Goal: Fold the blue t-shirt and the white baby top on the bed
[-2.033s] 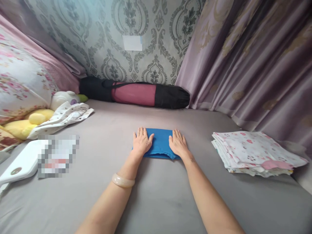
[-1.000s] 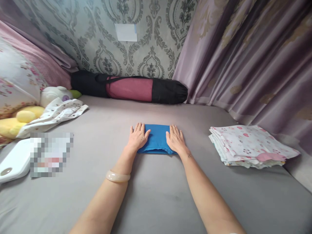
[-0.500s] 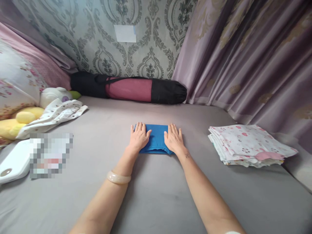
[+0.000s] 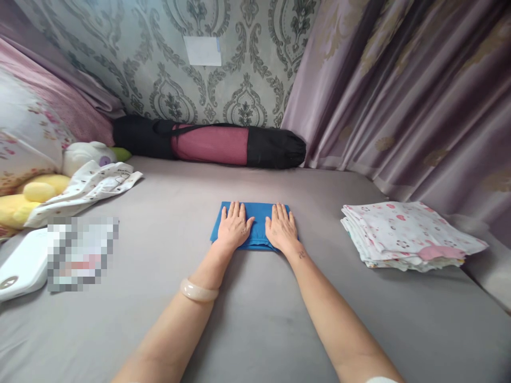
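Head view: two bare forearms extend from the bottom edge over a grey bed sheet, one pale bangle on the left arm. The left hand and the right hand lie palm down on one folded blue cloth; each grip is flattened, fingers straight and thumb apart. The cloth lies mid-bed, its far edge straight and level with the fingertips, its near-left corner jutting past the left hand, its near edge gathered between the wrists. A blue strip separates the thumbs.

Broad stretches of sheet flank the cloth. At left, one flat white device lies beside one pixelated flat item; whether they touch is unclear. At right, well apart from the right hand, one stack of folded printed cloths lies near the sheet's right edge, its layers too tight to count.

Farther left, yellow plush and white plush, one toy or two, lie by one spotted white cloth and one floral cushion. Beyond another wide strip of sheet, one long black-and-maroon bag runs along one patterned wall.
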Motion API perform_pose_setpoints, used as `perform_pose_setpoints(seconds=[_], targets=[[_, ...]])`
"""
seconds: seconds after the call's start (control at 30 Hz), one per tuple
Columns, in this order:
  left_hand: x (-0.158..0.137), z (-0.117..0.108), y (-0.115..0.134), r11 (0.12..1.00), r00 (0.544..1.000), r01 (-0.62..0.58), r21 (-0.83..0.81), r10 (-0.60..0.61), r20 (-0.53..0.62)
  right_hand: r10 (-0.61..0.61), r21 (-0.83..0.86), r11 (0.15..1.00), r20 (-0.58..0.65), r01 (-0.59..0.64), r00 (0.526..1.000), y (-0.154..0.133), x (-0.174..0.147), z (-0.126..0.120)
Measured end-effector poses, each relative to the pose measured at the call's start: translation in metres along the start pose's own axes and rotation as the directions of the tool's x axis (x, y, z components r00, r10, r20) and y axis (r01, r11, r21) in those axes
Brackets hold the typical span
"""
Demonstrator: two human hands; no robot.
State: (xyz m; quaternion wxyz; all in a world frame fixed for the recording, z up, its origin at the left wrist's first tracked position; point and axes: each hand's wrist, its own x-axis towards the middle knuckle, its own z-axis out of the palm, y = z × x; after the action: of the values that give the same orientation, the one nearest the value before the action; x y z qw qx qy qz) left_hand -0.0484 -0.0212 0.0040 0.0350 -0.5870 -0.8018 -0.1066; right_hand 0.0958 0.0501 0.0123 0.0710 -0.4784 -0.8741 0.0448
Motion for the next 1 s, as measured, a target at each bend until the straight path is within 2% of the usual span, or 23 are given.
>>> perform_pose_setpoints(seconds=[0.13,0.23,0.33,0.47,0.57,0.67,0.8,0.87,1.0], targets=[[0.0,-0.001,0.002,1.0,1.0,-0.028,-0.002,0.028,-0.007,-0.018,-0.003,1.0,-0.018,0.018,1.0,-0.007,-0.003,-0.003],[0.001,-0.003,0.004,0.997,0.997,-0.069,-0.017,0.068,-0.023,-0.071,0.014,0.997,-0.047,0.072,0.996,-0.019,-0.009,-0.004],[0.004,-0.004,0.002,0.996,0.997,-0.057,-0.062,0.053,-0.064,-0.133,0.046,0.99,-0.044,0.135,0.99,-0.03,-0.015,-0.002],[0.01,-0.003,-0.006,0.976,0.989,-0.029,-0.216,-0.003,-0.15,-0.144,0.074,0.987,0.011,0.143,0.99,-0.035,-0.018,0.002],[0.015,-0.002,-0.012,0.92,0.976,0.008,-0.391,-0.093,-0.199,-0.136,0.081,0.988,0.019,0.134,0.99,-0.034,-0.019,0.002],[0.018,-0.004,-0.017,0.823,0.943,0.08,-0.563,-0.246,-0.225,-0.134,0.081,0.988,0.04,0.13,0.99,-0.034,-0.018,0.0],[0.021,-0.01,-0.026,0.648,0.873,0.156,-0.746,-0.444,-0.203,-0.122,0.087,0.99,0.088,0.114,0.989,-0.038,-0.015,-0.007],[0.023,-0.012,-0.031,0.525,0.834,0.171,-0.834,-0.528,-0.162,-0.118,0.098,0.989,0.098,0.109,0.988,-0.043,-0.01,-0.01],[0.025,-0.015,-0.043,0.213,0.769,0.151,-0.965,-0.639,-0.021,-0.152,0.117,0.982,0.049,0.145,0.987,-0.061,0.003,-0.009]])
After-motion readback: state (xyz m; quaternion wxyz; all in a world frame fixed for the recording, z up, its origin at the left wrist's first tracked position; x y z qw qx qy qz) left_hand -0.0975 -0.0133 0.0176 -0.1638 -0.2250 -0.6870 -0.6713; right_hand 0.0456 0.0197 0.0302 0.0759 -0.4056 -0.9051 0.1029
